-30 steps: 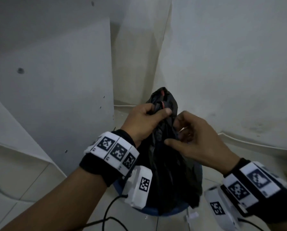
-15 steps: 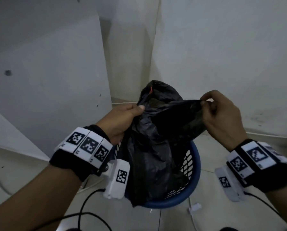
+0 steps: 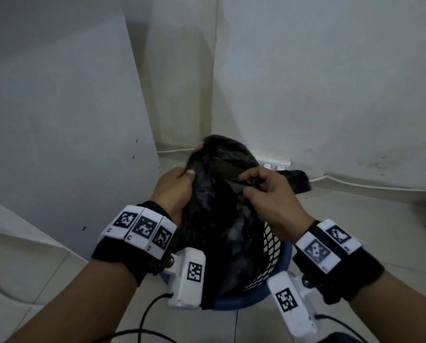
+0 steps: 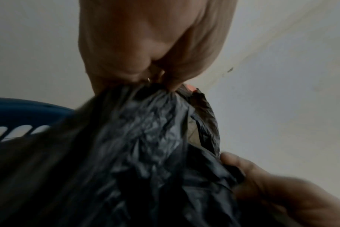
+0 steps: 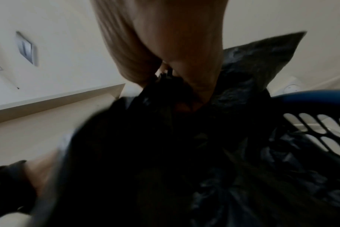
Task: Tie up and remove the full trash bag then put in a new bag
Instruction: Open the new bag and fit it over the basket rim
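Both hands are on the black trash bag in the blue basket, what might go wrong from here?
The thin black bag may tear where the left hand and right hand pinch it. A loose flap sticks out, so the knot may stay slack. Lifting could snag the mesh blue basket and tip it.

The trash bag (image 3: 222,219) hides most of the blue bin (image 3: 278,258); only part of the rim and mesh wall shows. What the bag holds cannot be seen. Fingertips of the left hand (image 3: 175,194) and the right hand (image 3: 271,201) are buried in bunched plastic. In the left wrist view the bag's lower part is smeared by blur. The right wrist view is dark and blurred; the bag's folds barely read there. Both forearms are cut off by the head view's lower edge.
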